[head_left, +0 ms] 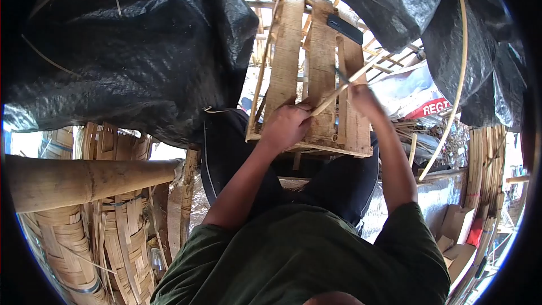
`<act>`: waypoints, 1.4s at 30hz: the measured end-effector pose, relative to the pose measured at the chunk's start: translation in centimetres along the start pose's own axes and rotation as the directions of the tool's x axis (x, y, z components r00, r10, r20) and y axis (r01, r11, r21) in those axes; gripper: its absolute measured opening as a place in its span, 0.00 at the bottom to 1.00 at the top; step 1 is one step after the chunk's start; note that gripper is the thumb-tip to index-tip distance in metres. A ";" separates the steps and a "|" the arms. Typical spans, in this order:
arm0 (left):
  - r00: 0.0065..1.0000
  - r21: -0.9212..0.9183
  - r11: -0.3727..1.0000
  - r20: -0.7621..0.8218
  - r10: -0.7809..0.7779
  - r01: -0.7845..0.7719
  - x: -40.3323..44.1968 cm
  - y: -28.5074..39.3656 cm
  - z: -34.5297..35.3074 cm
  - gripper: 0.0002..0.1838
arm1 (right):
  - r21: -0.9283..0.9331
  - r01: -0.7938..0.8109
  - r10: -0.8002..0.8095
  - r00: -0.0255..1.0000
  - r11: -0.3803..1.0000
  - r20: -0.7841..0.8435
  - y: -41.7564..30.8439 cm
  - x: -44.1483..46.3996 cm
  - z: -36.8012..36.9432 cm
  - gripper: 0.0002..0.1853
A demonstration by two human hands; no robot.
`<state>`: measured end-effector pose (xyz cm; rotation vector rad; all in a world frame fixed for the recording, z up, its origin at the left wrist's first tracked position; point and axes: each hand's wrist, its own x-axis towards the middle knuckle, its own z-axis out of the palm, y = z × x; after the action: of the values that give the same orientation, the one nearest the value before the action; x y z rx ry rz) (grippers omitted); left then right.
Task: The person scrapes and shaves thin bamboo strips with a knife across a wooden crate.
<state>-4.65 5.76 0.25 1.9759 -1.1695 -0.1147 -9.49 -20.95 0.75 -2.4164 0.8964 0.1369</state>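
Observation:
My left hand [287,126] is closed round the lower end of a thin pale strip [353,81], above a slatted wooden crate [322,73]. The strip slants up to the right across the slats. Over the crate's right side, my right hand [364,100] is blurred and closed on a knife [341,74], whose dark blade points up and left beside the strip. A dark phone [345,29] lies on the upper right slats. The crate rests over my thighs.
Black plastic sheeting [124,51] hangs at the left and across the top. A thick bamboo pole [90,182] juts in from the left, above woven bamboo [68,243]. A printed sack [409,90] and cardboard [456,229] are at the right. A curved strip [460,73] hangs there.

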 end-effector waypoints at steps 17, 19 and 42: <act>0.994 -0.017 0.998 -0.086 0.064 -0.066 0.3 -1.4 1.2 0.07 | 0.062 0.107 -0.116 0.978 0.992 0.173 -2.5 -3.6 0.2 0.26; 0.993 0.006 0.996 -0.075 0.089 -0.089 0.1 -1.0 1.0 0.08 | 0.032 0.068 -0.072 0.985 0.997 0.160 -1.0 -1.8 -0.5 0.28; 0.995 0.085 0.993 -0.049 0.083 -0.079 0.1 -0.4 0.9 0.08 | -0.007 0.366 -0.365 0.929 0.931 -0.066 -4.1 -7.4 4.6 0.28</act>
<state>-4.68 5.24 -0.60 1.9882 -1.2360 0.0277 -12.24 -11.68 0.82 -2.5476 0.4561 -0.0859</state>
